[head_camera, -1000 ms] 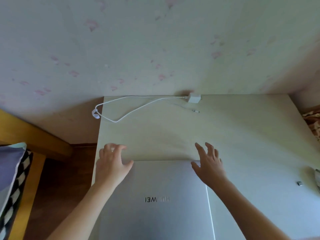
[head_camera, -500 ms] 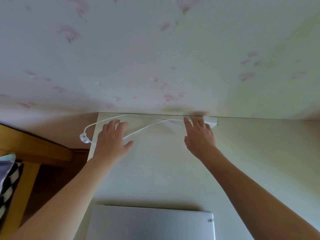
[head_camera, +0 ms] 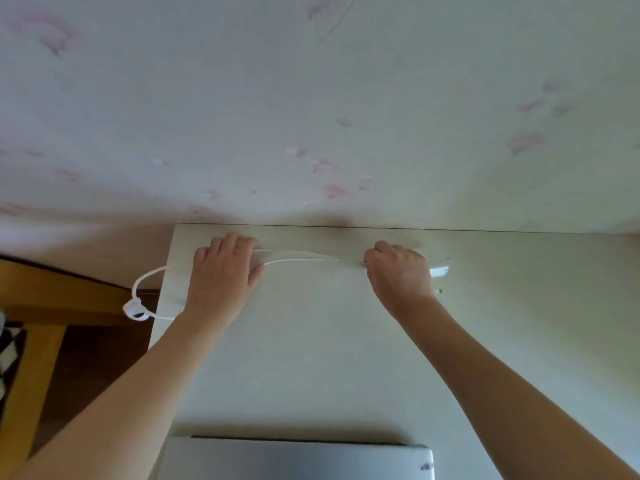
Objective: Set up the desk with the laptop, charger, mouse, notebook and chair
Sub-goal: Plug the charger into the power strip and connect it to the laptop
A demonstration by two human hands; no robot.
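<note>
1. Nearest the front edge of the desk point(head_camera: 346, 358), the laptop point(head_camera: 298, 459) is laid flat with its lid shut; it is judged to be placed, though not yet opened.
2. Across the bare middle of the tabletop no mouse and no notebook are seen, and no chair is in view; these parts of the task are judged to be left.
3. Toward the far left corner, the left hand point(head_camera: 221, 275) is laid palm down on the white cable point(head_camera: 298, 260), fingers spread and flat; whether the cable is pinched cannot be told.
4. Off the left edge, a loop of the cable is hung over the side, ending in a bundled white piece point(head_camera: 135, 311).
5. Along the far edge by the wall point(head_camera: 311, 116), the right hand point(head_camera: 398, 271) is curled into a closed grip at the cable's other end, beside the white charger point(head_camera: 439, 269), which is blurred.
6. By this showing, the charger step is in hand and the plugging-in is not yet done.
</note>
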